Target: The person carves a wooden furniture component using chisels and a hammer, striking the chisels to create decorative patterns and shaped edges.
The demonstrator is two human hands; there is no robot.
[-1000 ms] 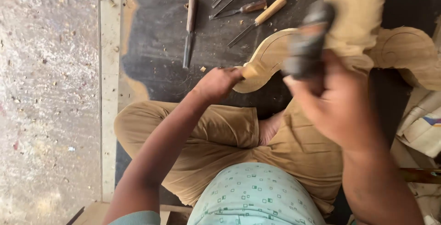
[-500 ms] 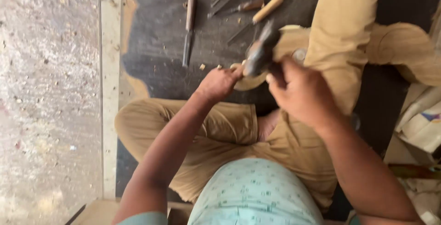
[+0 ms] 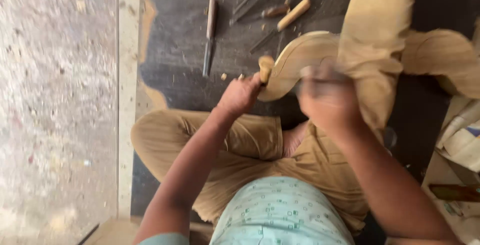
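Nearest the camera, at six o'clock, is the person's pale green patterned shirt (image 3: 282,212), and just beyond it the folded legs in tan trousers (image 3: 235,147), one leg stretched out toward twelve o'clock across the work.

The left hand (image 3: 241,94), a little left of centre, has its fingers curled tight round a chisel handle (image 3: 265,68); only the pale wooden butt of the handle shows above the fist, and it stands against the edge of the carved wooden piece (image 3: 305,57). The blade itself is hidden by the hand.

The right hand (image 3: 327,97), at about one o'clock from centre, is blurred. Its fingers look closed round something, but the blur hides what it is, so the grip cannot be told for sure. It hovers over the carved wooden piece, just beside the trouser leg.

The carved wooden piece is a light, curved and scalloped board lying on the dark mat (image 3: 175,50). It runs from centre out to three o'clock, and the outstretched leg lies across its middle.

Farther off, at eleven to twelve o'clock on the mat, lie spare chisels (image 3: 210,35) with wooden handles, well apart from the hands, with small wood chips (image 3: 223,76) scattered near the left hand. The speckled concrete floor (image 3: 55,110) fills nine o'clock.
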